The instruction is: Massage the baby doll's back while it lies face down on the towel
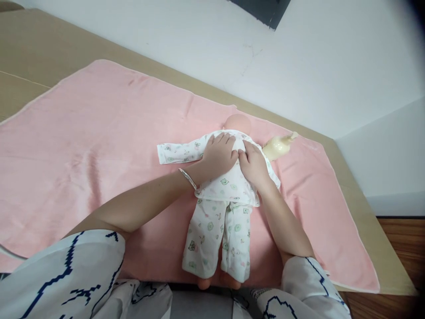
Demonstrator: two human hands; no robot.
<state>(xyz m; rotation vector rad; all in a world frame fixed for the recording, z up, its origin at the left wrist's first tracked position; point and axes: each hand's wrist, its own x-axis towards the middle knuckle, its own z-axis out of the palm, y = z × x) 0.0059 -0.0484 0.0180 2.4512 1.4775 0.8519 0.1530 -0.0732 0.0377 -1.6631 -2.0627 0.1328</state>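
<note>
A baby doll (239, 122) lies lengthwise before me, its smooth round head pointing away. It wears a white printed top (229, 188) and matching trousers (206, 235), with the feet showing at the near end. My left hand (219, 155) rests flat on the upper part of the top, fingers extended. Beside it, my right hand (254, 164) lies on the other side of the top, fingers slightly bent, the thumbs close together. One sleeve stretches out to the left. The other is partly hidden by my right hand and forearm. Neither hand grasps anything visible.
Under the doll a pink blanket (139, 133) covers most of the wooden table (66, 33). A pale yellow object (277, 147), glossy with a narrow tip, lies right of the doll's shoulder. A white wall (199, 40) borders the far edge. Wooden flooring (403, 239) shows at right.
</note>
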